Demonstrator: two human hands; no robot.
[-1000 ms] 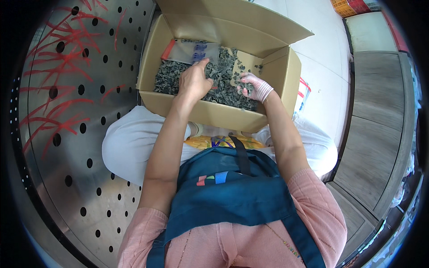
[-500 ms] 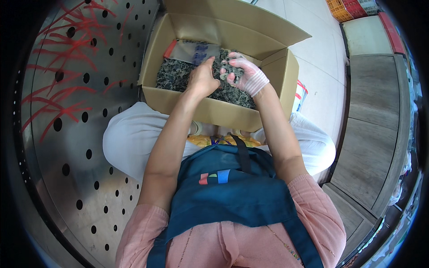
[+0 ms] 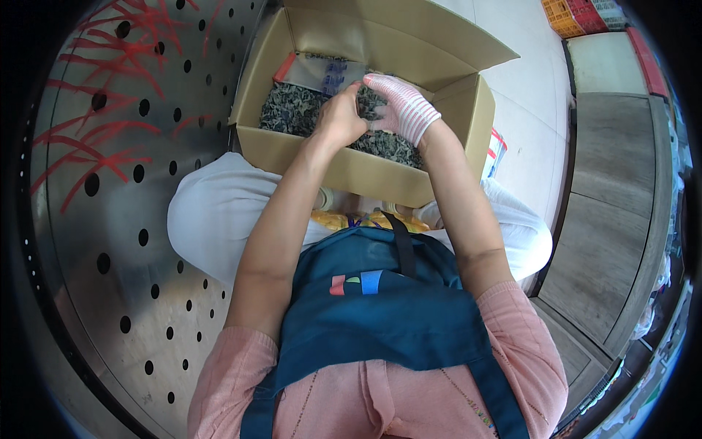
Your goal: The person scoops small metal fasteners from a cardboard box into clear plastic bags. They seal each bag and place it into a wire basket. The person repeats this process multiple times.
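A cardboard box (image 3: pixel 336 167) in front of my legs holds a deep layer of crinkled grey-black pieces that look like dried black fungus (image 3: pixel 289 110). On this layer, at the left, lies a clear plastic bag (image 3: pixel 311 73) with blue print and a red edge. My bare left hand (image 3: pixel 342 117) curves around the bag's right end, with thumb and fingers apart; its grip is partly hidden. Against it is my right hand (image 3: pixel 398 106), in a white-and-pink striped glove, back turned up and fingers bent around dark fungus pieces, mostly hidden beneath the palm.
A raised box flap (image 3: pixel 417 29) stands at the far side. To the left rises a perforated metal panel (image 3: pixel 146 234) with red strips (image 3: pixel 110 88). Grey wooden cabinet doors (image 3: pixel 610 154) stand at the right. A yellow item (image 3: pixel 333 219) lies between my legs.
My right hand has turned from palm up, showing a handful of fungus, to back up, and moved against my left hand. The whole view has shifted slightly.
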